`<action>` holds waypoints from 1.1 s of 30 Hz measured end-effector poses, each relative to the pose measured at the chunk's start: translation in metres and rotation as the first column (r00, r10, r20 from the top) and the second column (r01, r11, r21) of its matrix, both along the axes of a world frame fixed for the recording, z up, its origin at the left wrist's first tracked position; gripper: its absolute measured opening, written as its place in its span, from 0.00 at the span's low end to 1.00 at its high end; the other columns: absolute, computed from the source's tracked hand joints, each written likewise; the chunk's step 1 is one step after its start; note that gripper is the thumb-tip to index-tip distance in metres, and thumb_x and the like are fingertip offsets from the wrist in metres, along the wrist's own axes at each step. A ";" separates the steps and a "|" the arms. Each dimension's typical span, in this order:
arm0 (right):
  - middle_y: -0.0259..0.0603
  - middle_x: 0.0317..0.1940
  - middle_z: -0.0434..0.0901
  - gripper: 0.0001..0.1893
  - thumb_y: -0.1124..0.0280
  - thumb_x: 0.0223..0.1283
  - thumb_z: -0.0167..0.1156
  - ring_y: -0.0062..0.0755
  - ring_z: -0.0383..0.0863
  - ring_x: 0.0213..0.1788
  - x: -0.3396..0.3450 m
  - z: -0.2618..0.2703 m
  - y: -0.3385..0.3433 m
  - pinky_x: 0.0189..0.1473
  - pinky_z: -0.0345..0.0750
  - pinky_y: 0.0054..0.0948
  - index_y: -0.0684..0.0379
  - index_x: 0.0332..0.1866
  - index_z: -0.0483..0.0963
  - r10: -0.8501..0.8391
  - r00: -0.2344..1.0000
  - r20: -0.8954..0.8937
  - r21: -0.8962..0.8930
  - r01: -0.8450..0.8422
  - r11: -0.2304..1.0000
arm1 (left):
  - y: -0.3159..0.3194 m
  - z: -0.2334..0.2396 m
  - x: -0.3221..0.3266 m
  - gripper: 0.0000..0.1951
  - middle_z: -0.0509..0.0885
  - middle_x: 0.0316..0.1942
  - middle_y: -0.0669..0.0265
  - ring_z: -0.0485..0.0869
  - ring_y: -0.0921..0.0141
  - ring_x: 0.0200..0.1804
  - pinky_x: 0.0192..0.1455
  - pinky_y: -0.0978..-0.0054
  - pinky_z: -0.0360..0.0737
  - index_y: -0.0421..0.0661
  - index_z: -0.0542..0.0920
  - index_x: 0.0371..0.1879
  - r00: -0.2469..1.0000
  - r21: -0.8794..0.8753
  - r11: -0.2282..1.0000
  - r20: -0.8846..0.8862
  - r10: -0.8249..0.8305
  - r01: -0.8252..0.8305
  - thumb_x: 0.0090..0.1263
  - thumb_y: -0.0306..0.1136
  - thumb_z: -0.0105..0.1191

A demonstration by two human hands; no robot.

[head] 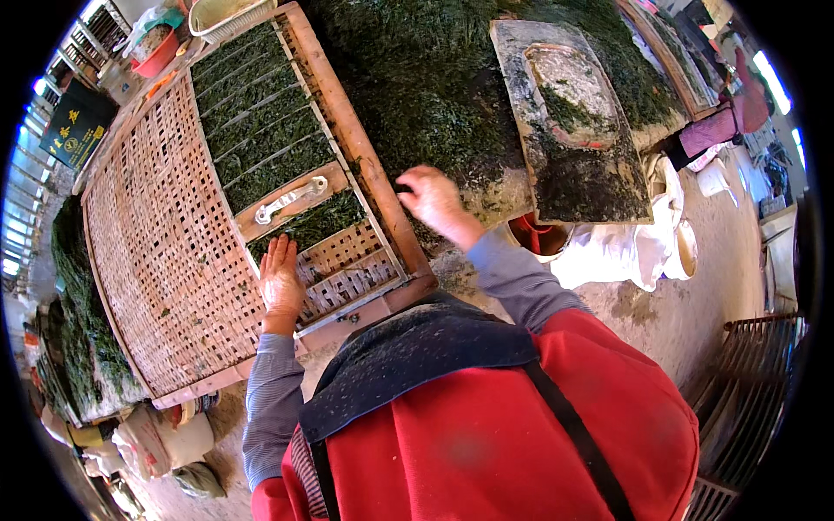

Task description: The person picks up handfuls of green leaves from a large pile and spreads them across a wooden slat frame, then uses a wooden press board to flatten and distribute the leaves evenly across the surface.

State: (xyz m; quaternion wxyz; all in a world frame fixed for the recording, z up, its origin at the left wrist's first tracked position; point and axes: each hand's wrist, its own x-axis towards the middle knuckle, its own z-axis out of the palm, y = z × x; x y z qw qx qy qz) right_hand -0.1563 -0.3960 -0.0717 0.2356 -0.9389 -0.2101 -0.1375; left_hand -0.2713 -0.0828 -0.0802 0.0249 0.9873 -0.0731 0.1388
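Note:
A slatted metal frame (294, 62) lies on a woven bamboo tray (169, 241) with a wooden rim. Dark green seaweed-like strands (260, 104) fill most of its narrow compartments; the nearest ones show bare weave. Across the frame rests a wooden board with a pale handle (291, 200). My left hand (282, 277) lies flat, fingers together, its fingertips on the green strands just below that board. My right hand (433, 198), slightly blurred, is above the near edge of a large heap of the green strands (417, 91), right of the tray, with fingers curled; what it holds cannot be told.
A stained board (593, 176) carrying a shallow tray (573, 98) lies on the heap at right. Beyond are a red bowl (156, 55) and a pale plastic basket (231, 19). White sacks (606, 257) and a bucket (684, 251) stand below. Another person's sleeved arm (707, 137) is at far right.

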 end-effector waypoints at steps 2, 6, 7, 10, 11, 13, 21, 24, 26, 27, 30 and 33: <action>0.49 0.54 0.71 0.27 0.58 0.46 0.70 0.40 0.82 0.39 0.009 -0.020 -0.043 0.41 0.83 0.32 0.57 0.52 0.73 -0.186 0.943 -0.277 -0.113 0.161 0.981 | 0.001 0.011 0.003 0.25 0.72 0.61 0.62 0.66 0.60 0.66 0.69 0.58 0.58 0.44 0.73 0.56 1.000 -0.100 0.995 -0.022 -0.005 0.003 0.54 0.21 0.51; 0.51 0.49 0.73 0.17 0.63 0.52 0.64 0.49 0.81 0.38 0.021 -0.044 -0.049 0.40 0.80 0.42 0.53 0.47 0.74 -0.056 0.996 -0.075 -0.139 0.045 0.989 | -0.001 0.016 -0.011 0.25 0.70 0.62 0.59 0.64 0.60 0.67 0.70 0.53 0.54 0.41 0.72 0.57 0.974 0.002 0.981 0.120 0.194 -0.196 0.56 0.25 0.50; 0.51 0.46 0.75 0.14 0.65 0.52 0.62 0.51 0.81 0.37 0.025 -0.048 -0.041 0.40 0.79 0.43 0.52 0.45 0.75 -0.035 0.992 -0.125 -0.143 0.017 0.990 | 0.005 0.004 -0.017 0.26 0.67 0.65 0.56 0.62 0.59 0.69 0.70 0.53 0.53 0.40 0.71 0.58 0.971 0.067 0.969 0.057 0.233 -0.236 0.56 0.25 0.49; 0.50 0.31 0.78 0.06 0.70 0.50 0.58 0.53 0.80 0.33 0.046 -0.079 -0.031 0.35 0.77 0.45 0.54 0.34 0.77 -0.060 0.994 -0.088 -0.032 0.058 0.998 | 0.008 -0.009 -0.019 0.28 0.63 0.68 0.55 0.56 0.58 0.72 0.71 0.53 0.51 0.40 0.69 0.60 0.965 0.142 0.959 -0.059 0.254 -0.243 0.56 0.25 0.47; 0.50 0.29 0.79 0.05 0.70 0.49 0.59 0.52 0.80 0.32 0.045 -0.071 -0.025 0.34 0.78 0.43 0.55 0.33 0.77 -0.073 0.993 -0.090 0.024 0.075 0.997 | 0.008 -0.005 -0.020 0.28 0.63 0.68 0.57 0.55 0.59 0.72 0.71 0.53 0.51 0.41 0.69 0.60 0.957 0.145 0.955 -0.092 0.275 -0.260 0.55 0.25 0.47; 0.47 0.26 0.81 0.08 0.74 0.49 0.62 0.42 0.81 0.26 0.035 -0.043 -0.010 0.28 0.79 0.32 0.56 0.37 0.79 -0.018 0.990 -0.139 0.336 0.064 0.940 | 0.003 0.008 -0.018 0.29 0.64 0.68 0.59 0.55 0.60 0.73 0.71 0.54 0.51 0.41 0.69 0.61 0.951 0.157 0.955 -0.146 0.273 -0.251 0.55 0.25 0.48; 0.39 0.32 0.79 0.18 0.79 0.54 0.63 0.18 0.77 0.21 -0.001 0.045 0.153 0.22 0.78 0.15 0.64 0.51 0.74 0.673 0.604 -0.427 0.820 -0.055 0.570 | 0.024 0.018 -0.023 0.29 0.68 0.64 0.58 0.63 0.58 0.68 0.69 0.60 0.59 0.42 0.71 0.59 0.972 -0.246 0.941 -0.088 0.219 -0.234 0.52 0.20 0.51; 0.41 0.31 0.80 0.18 0.78 0.52 0.62 0.25 0.79 0.29 -0.001 0.028 0.177 0.32 0.79 0.25 0.58 0.50 0.77 0.513 0.857 -0.047 0.558 -0.404 0.725 | 0.006 0.022 -0.024 0.29 0.66 0.66 0.63 0.60 0.61 0.70 0.71 0.60 0.56 0.46 0.70 0.61 0.980 -0.146 0.971 0.042 0.195 -0.187 0.55 0.19 0.48; 0.40 0.31 0.78 0.11 0.73 0.52 0.63 0.31 0.79 0.31 -0.006 0.027 0.169 0.37 0.80 0.31 0.57 0.43 0.78 0.468 0.877 -0.109 0.333 -0.411 0.849 | 0.010 0.013 -0.025 0.28 0.64 0.68 0.67 0.58 0.63 0.72 0.72 0.56 0.50 0.48 0.70 0.61 0.972 -0.032 0.972 -0.054 0.230 -0.232 0.58 0.22 0.47; 0.39 0.32 0.77 0.09 0.72 0.52 0.62 0.32 0.79 0.31 -0.008 0.027 0.161 0.36 0.80 0.33 0.57 0.40 0.78 0.444 0.894 -0.055 0.183 -0.428 0.885 | 0.010 0.011 -0.024 0.27 0.64 0.68 0.68 0.58 0.64 0.72 0.73 0.55 0.49 0.48 0.70 0.61 0.961 0.017 0.966 -0.099 0.260 -0.259 0.58 0.23 0.47; 0.36 0.38 0.75 0.09 0.74 0.52 0.59 0.35 0.78 0.36 -0.006 0.006 0.133 0.39 0.79 0.35 0.55 0.39 0.78 0.433 0.901 0.038 0.031 -0.434 0.900 | 0.005 0.025 -0.021 0.29 0.67 0.66 0.65 0.57 0.63 0.72 0.71 0.54 0.51 0.47 0.71 0.60 0.949 0.024 0.962 -0.157 0.273 -0.272 0.55 0.21 0.50; 0.34 0.38 0.75 0.13 0.77 0.49 0.59 0.37 0.76 0.41 -0.011 0.002 0.115 0.43 0.78 0.34 0.54 0.42 0.78 0.433 0.901 -0.006 -0.127 -0.431 0.894 | -0.001 0.036 -0.013 0.27 0.69 0.64 0.63 0.61 0.63 0.69 0.70 0.54 0.53 0.46 0.72 0.59 0.952 0.001 0.959 -0.121 0.282 -0.284 0.55 0.21 0.50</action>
